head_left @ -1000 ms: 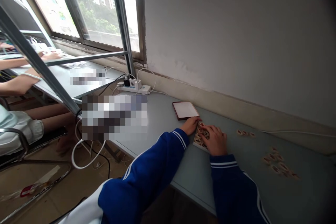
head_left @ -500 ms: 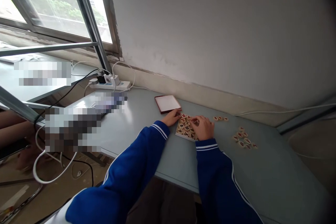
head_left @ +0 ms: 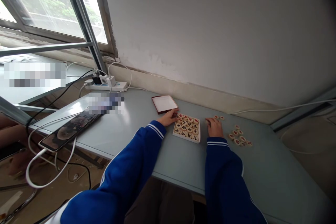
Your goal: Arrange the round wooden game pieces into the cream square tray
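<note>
A shallow white box (head_left: 187,139) holds rows of round Chinese chess pieces with red and black characters. My left hand (head_left: 168,118) is at its upper left corner, fingers closed on the edge. To the right of the box, my right hand (head_left: 214,127) rests low over the table with its fingers curled together at the near end of a short row of loose pieces (head_left: 222,117). Two of that row show past the fingertips; the piece at the fingers is mostly hidden. Further right lies a loose cluster of red-marked pieces (head_left: 239,137).
The dark red box lid (head_left: 165,104) lies inside-up behind the box, near the wall. A tablet-like device (head_left: 70,129) with a white cable sits at the table's left. A power strip (head_left: 106,85) with plugs stands behind it. A metal post (head_left: 78,17) rises at left.
My right hand has moved right, from over the box to the short row of loose pieces. The box's lower right part now shows. My left hand stays at the box; the view has shifted slightly.
</note>
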A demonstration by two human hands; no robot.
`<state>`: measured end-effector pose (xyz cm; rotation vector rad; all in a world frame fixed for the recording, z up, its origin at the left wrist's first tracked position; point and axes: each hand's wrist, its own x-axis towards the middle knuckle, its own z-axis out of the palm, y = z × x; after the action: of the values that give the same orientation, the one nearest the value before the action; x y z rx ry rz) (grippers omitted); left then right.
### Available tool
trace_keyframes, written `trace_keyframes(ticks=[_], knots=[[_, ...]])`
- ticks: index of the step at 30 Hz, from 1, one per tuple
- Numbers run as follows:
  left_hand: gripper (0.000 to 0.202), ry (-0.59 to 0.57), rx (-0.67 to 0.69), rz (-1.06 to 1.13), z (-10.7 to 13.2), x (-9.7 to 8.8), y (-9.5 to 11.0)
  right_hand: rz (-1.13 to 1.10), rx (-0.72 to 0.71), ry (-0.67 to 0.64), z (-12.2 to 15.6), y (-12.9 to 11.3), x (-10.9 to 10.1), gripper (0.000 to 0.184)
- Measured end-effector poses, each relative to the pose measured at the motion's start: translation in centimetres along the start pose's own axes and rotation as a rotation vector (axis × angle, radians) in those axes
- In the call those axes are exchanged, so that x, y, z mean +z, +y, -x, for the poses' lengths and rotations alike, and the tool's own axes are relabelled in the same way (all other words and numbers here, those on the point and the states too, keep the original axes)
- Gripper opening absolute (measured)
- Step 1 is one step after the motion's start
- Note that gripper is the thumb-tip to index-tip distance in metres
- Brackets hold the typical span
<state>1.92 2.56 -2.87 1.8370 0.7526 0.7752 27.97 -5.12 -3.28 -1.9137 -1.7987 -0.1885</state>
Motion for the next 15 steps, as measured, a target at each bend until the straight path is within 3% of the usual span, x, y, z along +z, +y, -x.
trace_keyframes(ticks=[5, 9, 12, 15], knots=[[0.050, -0.008, -0.023, 0.007, 0.1, -0.1, 0.4, 0.047, 0.091, 0.031, -0.1, -0.3, -0.7, 0.024], [0.048, -0.014, -0.033, 0.048, 0.1, -0.2, 0.5, -0.088, 0.133, 0.069, 0.0, -2.8, -2.0, 0.020], [0.048, -0.012, -0.020, 0.077, 0.0, -0.2, 0.4, -0.296, 0.048, 0.085, 0.0, -5.7, -3.1, 0.025], [0.050, -0.012, -0.008, 0.074, 0.0, -0.1, 0.1, -0.291, -0.098, -0.017, 0.2, -8.0, -3.3, 0.022]])
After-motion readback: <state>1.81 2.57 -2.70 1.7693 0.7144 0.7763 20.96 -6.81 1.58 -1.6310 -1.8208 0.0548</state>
